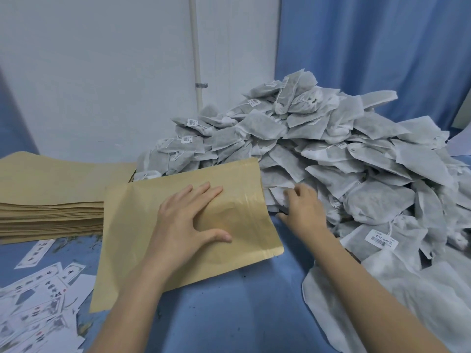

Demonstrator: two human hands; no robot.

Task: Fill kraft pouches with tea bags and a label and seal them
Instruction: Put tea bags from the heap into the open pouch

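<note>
Obs.: one kraft pouch (158,240) lies flat on the blue table (229,314), used here as the landmark. Left hand (190,220) rests on top of the pouch, fingers straight and spread, pressing it down; it holds nothing. Right hand (302,208) sits just off the pouch's right edge, at the foot of the tea bag pile (331,159), fingers curled into the bags; whether it already pinches one I cannot tell.

Progress (judgement): early in this pouch's cycle. The pouch looks flat and unfilled, no tea bag is seen entering it, and no label is on or in it. Filling, labelling and sealing all appear to remain. No finished pouch is visible.

Supplies: stack of empty pouches (51,197) just left of and behind the landmark pouch; loose labels (38,301) scattered to its lower left; a white fabric sheet (395,301) lies to its right, under the near side of the pile.

Orientation: the pouch's long axis runs left to right, tilted slightly, the right end farther away. The zip-strip end points right, toward the pile.
</note>
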